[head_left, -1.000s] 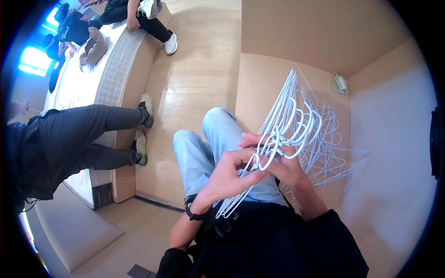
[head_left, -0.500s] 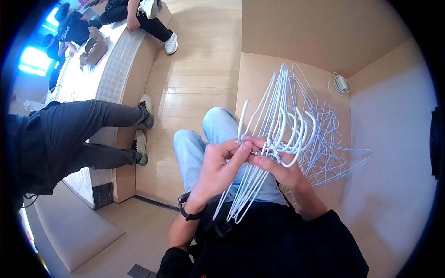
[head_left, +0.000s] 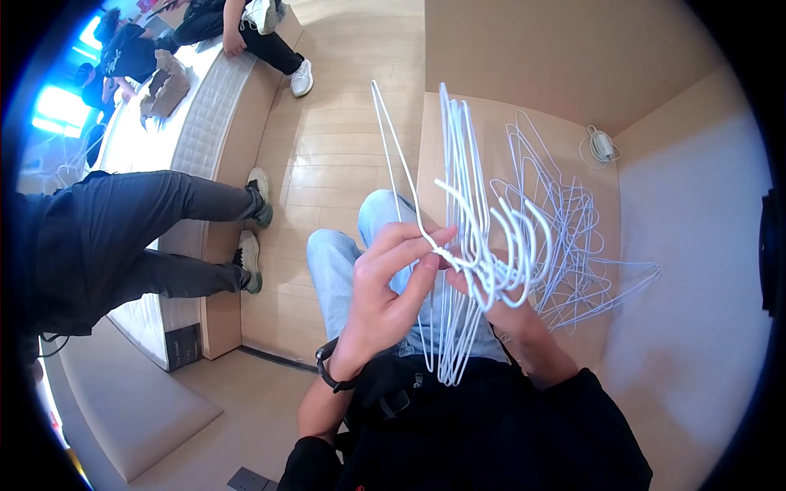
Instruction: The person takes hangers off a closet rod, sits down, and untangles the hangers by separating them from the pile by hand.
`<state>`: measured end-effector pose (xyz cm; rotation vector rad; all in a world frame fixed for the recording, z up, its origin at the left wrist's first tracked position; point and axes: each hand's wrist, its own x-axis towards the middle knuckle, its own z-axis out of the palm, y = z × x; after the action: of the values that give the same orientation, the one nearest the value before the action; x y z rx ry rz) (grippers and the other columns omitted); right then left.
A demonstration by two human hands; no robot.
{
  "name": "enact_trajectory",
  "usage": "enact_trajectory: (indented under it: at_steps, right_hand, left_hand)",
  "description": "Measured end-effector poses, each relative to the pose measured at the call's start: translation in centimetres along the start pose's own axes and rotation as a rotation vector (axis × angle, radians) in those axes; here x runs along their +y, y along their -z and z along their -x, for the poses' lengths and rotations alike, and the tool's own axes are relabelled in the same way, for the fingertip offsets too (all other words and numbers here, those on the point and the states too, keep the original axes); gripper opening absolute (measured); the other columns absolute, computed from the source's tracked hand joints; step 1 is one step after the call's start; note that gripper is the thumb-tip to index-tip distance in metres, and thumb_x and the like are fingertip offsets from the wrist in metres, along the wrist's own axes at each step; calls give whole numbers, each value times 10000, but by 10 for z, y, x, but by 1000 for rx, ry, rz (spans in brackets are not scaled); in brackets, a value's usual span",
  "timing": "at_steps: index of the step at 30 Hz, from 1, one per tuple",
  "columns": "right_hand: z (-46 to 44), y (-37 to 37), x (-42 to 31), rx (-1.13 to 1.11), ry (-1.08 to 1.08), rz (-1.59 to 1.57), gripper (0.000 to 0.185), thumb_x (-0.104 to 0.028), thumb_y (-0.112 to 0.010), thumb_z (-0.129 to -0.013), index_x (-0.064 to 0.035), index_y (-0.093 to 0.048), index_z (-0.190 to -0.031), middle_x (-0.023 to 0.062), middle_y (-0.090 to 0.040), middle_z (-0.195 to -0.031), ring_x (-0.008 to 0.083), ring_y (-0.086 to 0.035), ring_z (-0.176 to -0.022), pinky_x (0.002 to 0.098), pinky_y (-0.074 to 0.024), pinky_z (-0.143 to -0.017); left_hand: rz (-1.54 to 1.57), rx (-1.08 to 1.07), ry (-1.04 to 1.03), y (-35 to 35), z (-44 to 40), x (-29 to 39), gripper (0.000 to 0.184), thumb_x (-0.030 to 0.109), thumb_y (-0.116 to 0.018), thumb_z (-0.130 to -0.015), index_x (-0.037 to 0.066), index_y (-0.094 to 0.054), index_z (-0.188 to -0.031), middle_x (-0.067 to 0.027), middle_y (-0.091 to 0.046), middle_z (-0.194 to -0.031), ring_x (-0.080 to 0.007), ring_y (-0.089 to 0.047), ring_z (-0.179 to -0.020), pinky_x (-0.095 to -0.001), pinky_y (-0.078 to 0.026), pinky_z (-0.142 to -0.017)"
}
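A bunch of white wire hangers (head_left: 458, 327) is held over my lap, their hooks curving to the right. My right hand (head_left: 501, 304) is closed around the bunch near the hook necks, its fingers partly hidden behind the wires. My left hand (head_left: 399, 274) pinches a single white wire hanger (head_left: 399, 155) at its neck, on the left side of the bunch. That hanger stands angled away from the others, its hook beside theirs. Right of my hands, a tangled heap of more white hangers (head_left: 565, 237) lies on a wooden surface.
A white cable with a plug-like block (head_left: 602, 147) lies in the far corner of the wooden surface (head_left: 458, 110). At left, a person in dark trousers (head_left: 155, 209) stands by a mattress (head_left: 205, 123). Other people sit farther back near a paper bag (head_left: 166, 86).
The bunch has swung more upright, its far ends shifting left. The single hanger in my left hand has turned, its far end now apart at the left and its hook beside the bunch's hooks.
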<state>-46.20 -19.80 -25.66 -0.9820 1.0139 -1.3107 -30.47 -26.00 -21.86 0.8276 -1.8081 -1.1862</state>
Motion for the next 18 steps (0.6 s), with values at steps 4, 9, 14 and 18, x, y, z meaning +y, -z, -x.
enact_trajectory:
  at_steps: [4,9,14,18]
  right_hand:
    - [-4,-4,-17,21,-128,-168,271,-81,-642,-830,4,-581,-1079,63,-621,-973,140,-594,-942,283,-482,-801]
    - [-6,2,-12,-135,18,28,323,-44,-663,-804,2,-562,-1107,64,-615,-985,131,-588,-948,277,-493,-815]
    - [-9,-4,-15,-130,-13,-56,279,-85,-683,-806,-5,-584,-1054,58,-616,-964,120,-591,-896,289,-482,-790]
    - [-8,-1,-7,-167,-51,17,303,-163,-695,-819,-2,-595,-1055,65,-643,-933,128,-603,-860,292,-480,-787]
  left_hand:
    - [-83,-68,-73,0,-1,0,281,-40,-550,-827,-16,-624,-1096,-144,-626,-1031,-271,-581,-926,-322,-457,-810]
    - [-189,-80,-132,-1,-1,7,309,-52,-538,-815,-39,-597,-1118,-176,-626,-1057,-302,-582,-953,-346,-465,-821]
    - [-227,-103,-71,1,3,14,320,0,-584,-790,-53,-596,-1106,-196,-631,-1025,-324,-594,-916,-362,-481,-798]
    - [-369,-98,-83,4,1,26,391,103,-678,-744,-65,-601,-1088,-197,-647,-934,-317,-617,-863,-364,-495,-769]
